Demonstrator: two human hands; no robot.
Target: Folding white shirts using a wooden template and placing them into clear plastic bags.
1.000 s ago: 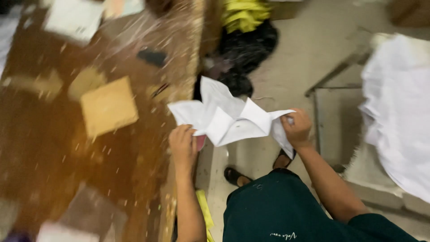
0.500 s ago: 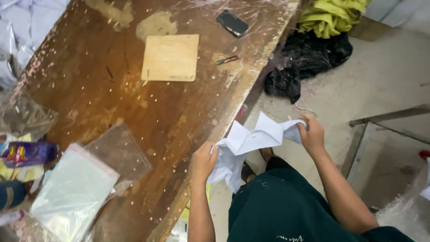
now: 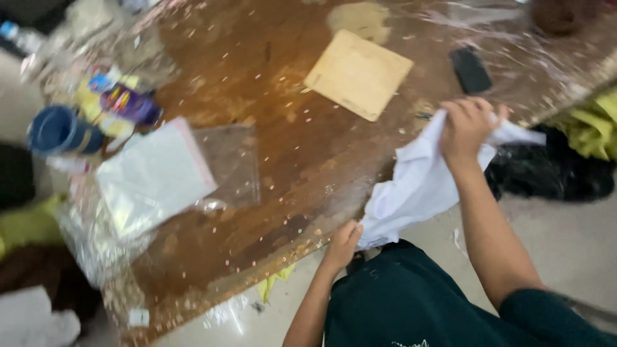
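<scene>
You grip a white garment [image 3: 421, 186] over the near edge of a speckled brown table [image 3: 276, 148]: your right hand [image 3: 468, 125] bunches its upper end, your left hand [image 3: 342, 244] pinches the lower corner. It hangs crumpled and unfolded, not laid flat, with its long axis running from 7 to 1 o'clock. A tan board [image 3: 358, 74] lies at 11 o'clock from your right hand.

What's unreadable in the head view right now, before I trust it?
- White cloth: its shape is lost in folds; the right hand covers the top end.
- Left hand: fingers tucked under the cloth's lower end.
- Blue cup and colourful packets: motion blur hides detail.
- Yellow fabric: cut off by the right edge.
</scene>
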